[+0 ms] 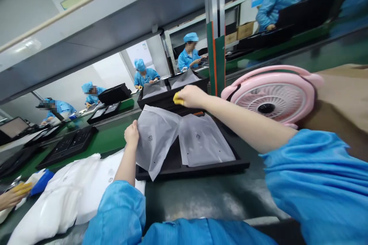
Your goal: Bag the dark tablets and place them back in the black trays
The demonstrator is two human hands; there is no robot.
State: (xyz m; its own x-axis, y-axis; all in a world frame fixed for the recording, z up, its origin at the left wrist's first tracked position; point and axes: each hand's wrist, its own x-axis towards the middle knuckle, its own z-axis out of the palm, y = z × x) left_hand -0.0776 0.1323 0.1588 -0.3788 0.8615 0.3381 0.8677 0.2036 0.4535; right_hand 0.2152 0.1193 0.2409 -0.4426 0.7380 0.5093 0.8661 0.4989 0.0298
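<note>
Bag (156, 138) pinched at its left edge by left hand (131, 134), over left side of near black tray (212, 168). Right hand (191, 96) curled, yellow on fingertips, above tray's far side. Second bag (205, 141) lies in tray's right side. Pink fan (270, 97) right.

Hands (162, 116) | left grips translucent bag (156, 134) above black tray (207, 167)

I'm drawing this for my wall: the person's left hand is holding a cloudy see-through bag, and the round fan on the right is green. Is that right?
Not quite: the fan is pink, not green, as the head view shows. The rest is right: the left hand is holding a cloudy see-through bag.
</note>
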